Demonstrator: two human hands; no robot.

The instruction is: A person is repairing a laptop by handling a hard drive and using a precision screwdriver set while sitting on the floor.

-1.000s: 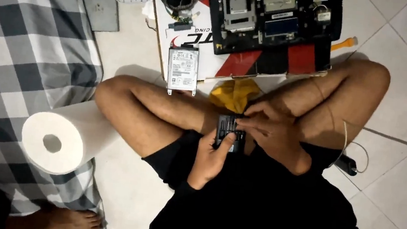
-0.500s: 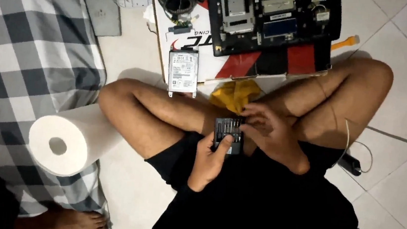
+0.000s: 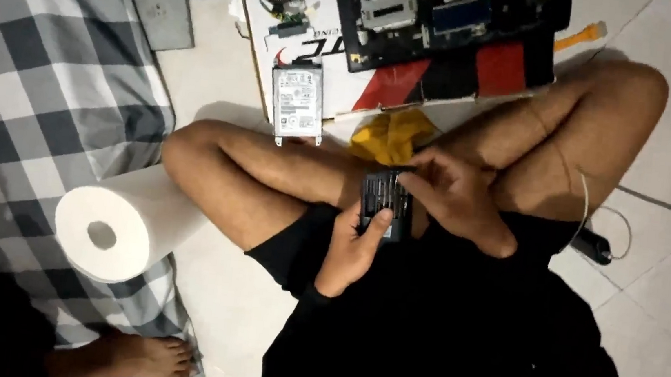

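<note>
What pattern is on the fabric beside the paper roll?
A grey and white check on the fabric, clearest in the head view, left of the paper roll.

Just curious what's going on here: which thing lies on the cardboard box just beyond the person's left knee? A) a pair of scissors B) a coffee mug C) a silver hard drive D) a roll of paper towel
C: a silver hard drive lies flat on the cardboard box, while the paper towel roll sits on the floor by the checked cloth.
</note>
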